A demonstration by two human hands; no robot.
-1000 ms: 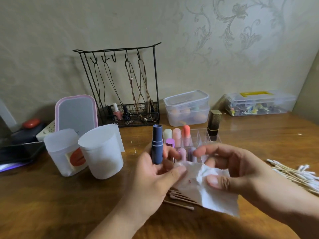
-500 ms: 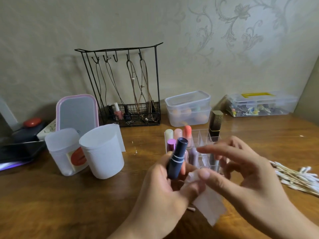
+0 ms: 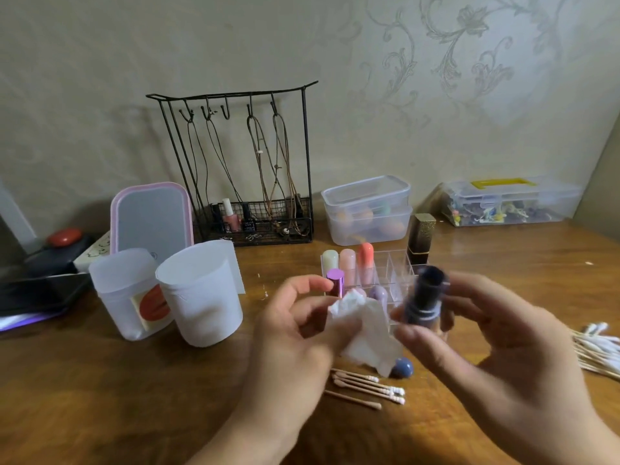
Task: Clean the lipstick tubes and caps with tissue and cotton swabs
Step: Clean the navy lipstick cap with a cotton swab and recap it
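Observation:
My right hand [image 3: 486, 344] grips a dark blue lipstick tube [image 3: 423, 300] with pale rings, tilted with its end toward me and blurred. My left hand [image 3: 295, 344] holds a crumpled white tissue [image 3: 364, 333] just left of the tube. A blue rounded cap [image 3: 402, 368] lies on the table under the tissue. Several used cotton swabs [image 3: 365, 387] lie in front of it. Behind my hands stands a clear organizer [image 3: 389, 270] with pastel lipsticks [image 3: 349, 263], a purple lipstick [image 3: 335, 281] and a black-gold lipstick [image 3: 420, 239].
Two white cups [image 3: 198, 293] stand at the left in front of a pink-rimmed mirror [image 3: 151, 216]. A black wire jewellery rack [image 3: 241, 169] and clear plastic boxes [image 3: 367, 209] line the wall. A pile of clean cotton swabs [image 3: 597, 350] lies at the right edge.
The blue tube passed from my left hand to my right hand and moved right. The tissue stayed with my left hand, now crumpled. The blue cap and used swabs are uncovered.

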